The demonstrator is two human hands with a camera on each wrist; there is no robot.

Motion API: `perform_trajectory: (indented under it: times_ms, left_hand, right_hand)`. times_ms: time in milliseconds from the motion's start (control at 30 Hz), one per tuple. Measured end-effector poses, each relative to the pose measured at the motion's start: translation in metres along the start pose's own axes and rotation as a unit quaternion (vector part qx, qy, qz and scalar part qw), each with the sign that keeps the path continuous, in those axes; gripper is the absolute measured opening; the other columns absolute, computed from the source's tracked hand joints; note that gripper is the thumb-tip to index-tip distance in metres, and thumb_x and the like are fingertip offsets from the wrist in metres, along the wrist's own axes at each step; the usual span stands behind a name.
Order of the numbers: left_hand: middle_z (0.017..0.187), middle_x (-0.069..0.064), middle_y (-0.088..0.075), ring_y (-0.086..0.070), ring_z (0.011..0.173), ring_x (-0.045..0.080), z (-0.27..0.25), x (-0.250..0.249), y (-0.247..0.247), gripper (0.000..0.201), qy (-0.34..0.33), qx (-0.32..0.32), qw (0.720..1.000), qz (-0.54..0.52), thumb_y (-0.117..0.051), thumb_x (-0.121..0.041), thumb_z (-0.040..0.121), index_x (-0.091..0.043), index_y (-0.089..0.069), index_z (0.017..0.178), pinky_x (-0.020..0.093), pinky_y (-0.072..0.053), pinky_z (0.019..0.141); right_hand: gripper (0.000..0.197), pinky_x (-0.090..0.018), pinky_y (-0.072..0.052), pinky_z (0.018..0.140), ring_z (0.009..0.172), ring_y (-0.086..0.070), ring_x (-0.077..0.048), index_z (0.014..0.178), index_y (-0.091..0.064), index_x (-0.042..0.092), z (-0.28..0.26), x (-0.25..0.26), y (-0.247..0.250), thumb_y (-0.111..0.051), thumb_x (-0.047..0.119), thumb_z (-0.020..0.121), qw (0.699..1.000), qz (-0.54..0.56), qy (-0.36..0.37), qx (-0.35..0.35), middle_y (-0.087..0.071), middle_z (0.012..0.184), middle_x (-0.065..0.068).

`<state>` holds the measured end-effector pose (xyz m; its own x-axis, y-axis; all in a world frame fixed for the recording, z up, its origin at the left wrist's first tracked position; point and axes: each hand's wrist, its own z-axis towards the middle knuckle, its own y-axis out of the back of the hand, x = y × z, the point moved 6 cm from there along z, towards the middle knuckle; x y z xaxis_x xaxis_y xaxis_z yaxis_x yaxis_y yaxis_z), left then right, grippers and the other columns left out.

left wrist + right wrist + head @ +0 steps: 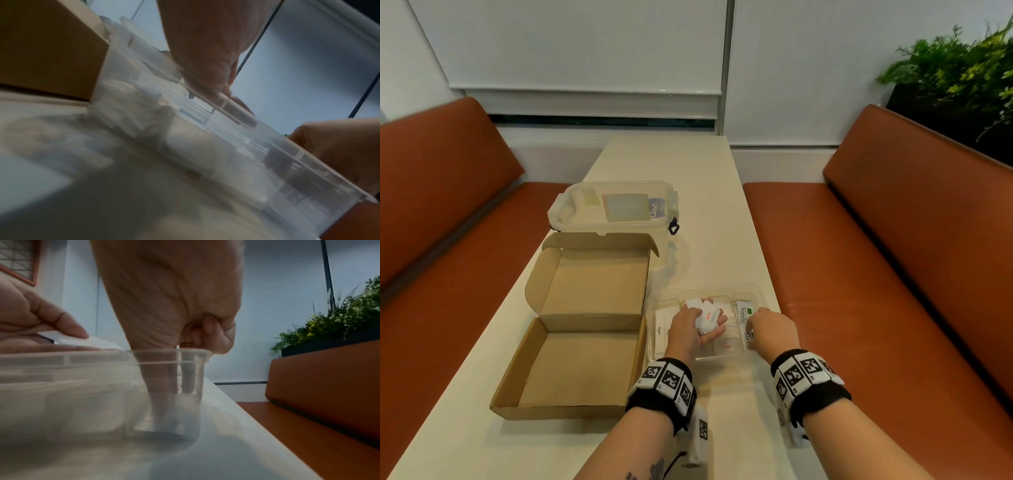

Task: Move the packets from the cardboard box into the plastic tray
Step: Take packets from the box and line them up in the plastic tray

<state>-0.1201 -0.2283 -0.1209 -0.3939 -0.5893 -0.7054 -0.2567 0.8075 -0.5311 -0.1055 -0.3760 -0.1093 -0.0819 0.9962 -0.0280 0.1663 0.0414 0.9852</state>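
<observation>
The cardboard box (571, 342) lies open on the table left of centre, and no packet shows inside it. To its right stands the clear plastic tray (760, 291), with white packets in its compartments. My left hand (698, 325) is palm up over the tray's middle, fingers curled round several small white packets (709, 317) with red print. My right hand (767, 329) reaches knuckles-up into the right compartment beside the Stevia packets (742, 313). In the right wrist view its fingers (164, 379) point down behind the tray wall (82, 366); their grip is hidden.
A lidded clear plastic container (613, 209) stands behind the box. Orange benches (893, 274) flank the narrow table (671, 161), whose right edge runs close to the tray. A planter with green plants (962, 68) sits behind the right bench.
</observation>
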Motion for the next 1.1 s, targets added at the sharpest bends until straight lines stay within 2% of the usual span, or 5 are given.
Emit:
perform_trajectory:
  times_ms: [233, 667, 800, 967, 1100]
  left_hand:
    - [0.102, 0.025, -0.062, -0.067, 0.083, 0.032, 0.004, 0.000, -0.002, 0.031, -0.028, 0.015, 0.996, 0.081, -0.034, 0.007, 0.091, -0.003, -0.057, 0.109, 0.034, -0.060, 0.061]
    - [0.109, 0.019, -0.063, -0.063, 0.095, 0.032, 0.001, -0.009, 0.008, 0.017, -0.093, 0.021, 0.973, 0.212, -0.054, -0.006, 0.093, -0.015, -0.066, 0.102, 0.044, -0.058, 0.076]
    - [0.102, 0.014, -0.065, -0.064, 0.091, 0.029, 0.002, -0.012, 0.012, 0.018, -0.109, 0.003, 0.967, 0.229, -0.054, -0.005, 0.092, -0.017, -0.066, 0.098, 0.031, -0.055, 0.058]
    - [0.102, 0.013, -0.067, -0.065, 0.090, 0.028, 0.002, -0.015, 0.017, 0.022, -0.134, -0.031, 0.959, 0.248, -0.052, -0.001, 0.092, -0.019, -0.065, 0.096, 0.038, -0.056, 0.069]
    - [0.096, 0.010, -0.065, -0.064, 0.088, 0.021, 0.004, -0.015, 0.021, 0.023, -0.129, -0.049, 0.969, 0.204, -0.050, 0.000, 0.093, -0.018, -0.064, 0.094, 0.042, -0.057, 0.078]
  right_hand:
    - [0.023, -0.023, -0.041, 0.076, 0.097, -0.059, -0.012, 0.110, -0.065, 0.024, -0.001, 0.009, 0.028, -0.056, 0.033, 0.090, 0.955, 0.275, -0.004, -0.115, -0.066, 0.104, 0.007]
    - [0.019, -0.019, -0.050, 0.058, 0.066, -0.060, -0.016, 0.076, -0.063, 0.015, 0.000, 0.012, 0.019, -0.079, 0.007, 0.071, 0.810, 0.585, -0.035, -0.030, -0.064, 0.071, -0.003]
    - [0.015, -0.022, -0.052, 0.059, 0.061, -0.063, -0.018, 0.080, -0.062, 0.008, 0.000, 0.008, 0.015, -0.076, 0.004, 0.075, 0.794, 0.605, -0.054, -0.021, -0.068, 0.075, -0.013]
    - [0.008, -0.023, -0.049, 0.052, 0.055, -0.059, -0.017, 0.079, -0.063, 0.006, -0.003, -0.011, 0.011, -0.070, 0.004, 0.081, 0.772, 0.625, -0.104, -0.048, -0.067, 0.074, -0.012]
    - [0.015, -0.025, -0.049, 0.056, 0.053, -0.053, -0.014, 0.089, -0.069, 0.011, -0.007, -0.013, 0.008, -0.064, -0.001, 0.081, 0.807, 0.581, -0.095, -0.051, -0.060, 0.065, -0.005]
